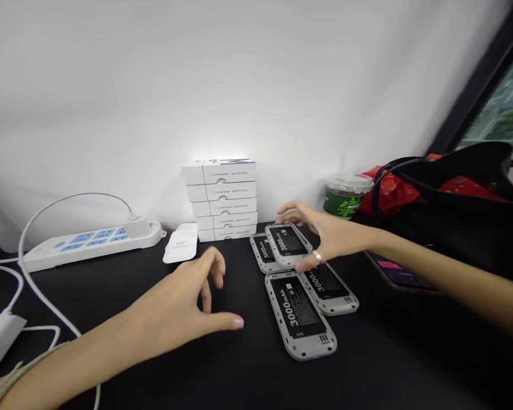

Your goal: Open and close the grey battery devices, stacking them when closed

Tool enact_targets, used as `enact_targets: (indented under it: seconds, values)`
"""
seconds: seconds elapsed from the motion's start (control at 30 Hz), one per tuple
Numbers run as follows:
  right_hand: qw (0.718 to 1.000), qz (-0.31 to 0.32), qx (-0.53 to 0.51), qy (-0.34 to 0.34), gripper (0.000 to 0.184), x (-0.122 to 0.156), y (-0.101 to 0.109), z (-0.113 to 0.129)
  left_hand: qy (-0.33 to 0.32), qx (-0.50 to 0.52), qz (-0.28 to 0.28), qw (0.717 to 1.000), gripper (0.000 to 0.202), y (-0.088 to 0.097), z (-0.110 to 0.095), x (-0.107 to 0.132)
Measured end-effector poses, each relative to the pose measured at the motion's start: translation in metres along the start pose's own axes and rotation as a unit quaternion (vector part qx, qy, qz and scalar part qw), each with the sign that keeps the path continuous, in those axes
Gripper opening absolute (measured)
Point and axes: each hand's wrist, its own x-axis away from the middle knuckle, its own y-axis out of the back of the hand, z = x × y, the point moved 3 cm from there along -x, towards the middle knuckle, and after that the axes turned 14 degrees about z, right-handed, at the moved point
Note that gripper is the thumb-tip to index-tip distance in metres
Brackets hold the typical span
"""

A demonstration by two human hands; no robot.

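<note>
My right hand [325,236] grips a grey device [287,244] with a black "3000mAh" battery face, held just above the black table [239,370]. Three similar grey devices lie under and beside it: one at the back [261,253], one in front [300,314], one to the right [331,287]. My left hand [188,304] hovers over the table left of the devices, fingers loosely spread, thumb out, holding nothing.
A stack of white boxes [224,199] stands against the wall, a white pouch [180,244] beside it. A power strip [89,242] with a plugged charger and cables lies left. A green jar [346,196], a black bag [448,210] and a phone [399,274] sit right.
</note>
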Motion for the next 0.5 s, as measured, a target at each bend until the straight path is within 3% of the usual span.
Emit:
enact_targets:
  seconds: [0.1,0.2,0.3,0.37,0.4,0.43,0.5]
  values:
    - [0.999,0.009,-0.022,-0.028,0.087,0.0,0.015,-0.034,0.002,0.042,0.091,0.995,0.04,0.002,0.006,-0.009]
    - [0.999,0.019,-0.01,-0.034,0.091,0.003,0.014,-0.039,-0.03,0.067,0.135,0.988,0.041,0.004,0.012,-0.016]
    - [0.995,-0.08,0.051,0.002,0.076,0.015,0.001,-0.011,-0.054,0.073,0.166,0.982,0.042,0.006,0.019,-0.021]
    - [0.973,-0.199,0.092,0.066,0.036,0.031,-0.016,0.017,-0.066,0.074,0.179,0.979,0.043,0.006,0.023,-0.024]
    - [0.964,-0.22,0.112,0.102,0.018,0.038,-0.029,0.029,-0.073,0.074,0.182,0.978,0.043,0.006,0.025,-0.025]
    - [0.959,-0.205,0.134,0.139,0.009,0.045,-0.044,0.039,-0.083,0.074,0.183,0.977,0.044,0.005,0.027,-0.026]
    - [0.928,-0.168,0.23,0.24,0.027,0.058,-0.077,0.054,-0.102,0.074,0.181,0.975,0.043,0.004,0.03,-0.028]
